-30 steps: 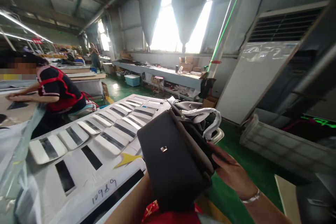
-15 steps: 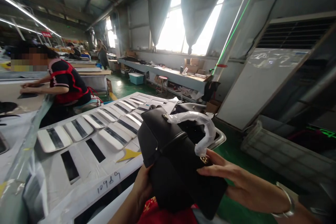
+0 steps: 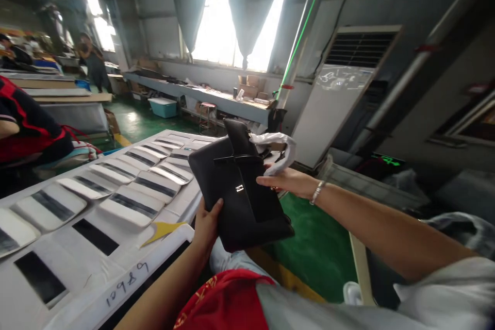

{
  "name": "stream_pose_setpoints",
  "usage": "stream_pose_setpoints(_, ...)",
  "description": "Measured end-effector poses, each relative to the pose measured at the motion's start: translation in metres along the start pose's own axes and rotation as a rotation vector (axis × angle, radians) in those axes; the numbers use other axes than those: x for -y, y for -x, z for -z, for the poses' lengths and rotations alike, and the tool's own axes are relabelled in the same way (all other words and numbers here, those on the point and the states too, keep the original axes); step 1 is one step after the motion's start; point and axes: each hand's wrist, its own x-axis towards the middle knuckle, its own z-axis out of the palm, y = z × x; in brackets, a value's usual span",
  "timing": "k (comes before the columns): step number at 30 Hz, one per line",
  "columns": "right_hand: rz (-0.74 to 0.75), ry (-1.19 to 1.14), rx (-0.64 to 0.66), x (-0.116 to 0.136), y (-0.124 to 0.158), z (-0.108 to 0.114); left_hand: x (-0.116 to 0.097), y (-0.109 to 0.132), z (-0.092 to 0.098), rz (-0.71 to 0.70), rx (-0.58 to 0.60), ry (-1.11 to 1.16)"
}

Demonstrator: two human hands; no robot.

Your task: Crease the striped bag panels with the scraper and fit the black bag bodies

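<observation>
A black handbag (image 3: 228, 211) with a small metal clasp is held up in front of me, tilted, its front towards me. Its curved handle (image 3: 286, 150) is wrapped in white film. My left hand (image 3: 207, 221) grips the lower left edge, thumb on the front and the other fingers behind. With my right hand (image 3: 284, 180) I hold the bag's upper right side near the foot of the handle; some of those fingers are hidden behind the bag. The flap (image 3: 242, 139) stands up at the top.
To the left, a white-covered table (image 3: 91, 278) bears several white panels (image 3: 133, 201) with dark stripes and a yellow piece (image 3: 162, 232). A person (image 3: 27, 124) sits at far left. A stool (image 3: 208, 113) and a blue bin (image 3: 163, 107) stand near the long bench (image 3: 216, 100).
The bag has turned so its front with the clasp faces me. My left hand now shows its thumb on the front. The view has swung right.
</observation>
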Motion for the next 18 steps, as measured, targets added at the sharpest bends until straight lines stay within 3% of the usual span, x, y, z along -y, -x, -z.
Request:
stream_pose_setpoints(3,-0.199,-0.144,0.091,-0.029,-0.008,-0.005,0.008,-0.007,-0.009,-0.029,0.054,-0.059)
stream_pose_setpoints(5,-0.208,-0.288,0.098,-0.051,-0.005,-0.011,0.012,-0.008,-0.013,0.003,0.068,-0.068)
stream_pose_setpoints(10,-0.203,-0.325,-0.158,-0.080,0.031,-0.006,0.020,-0.003,-0.026,0.153,0.202,0.025)
stream_pose_setpoints(15,-0.204,0.071,-0.371,-0.053,0.096,0.044,0.022,0.009,-0.041,0.393,0.528,0.107)
stream_pose_setpoints(18,-0.167,0.415,-0.431,-0.020,0.140,0.079,0.028,0.015,-0.039,0.506,0.625,0.087)
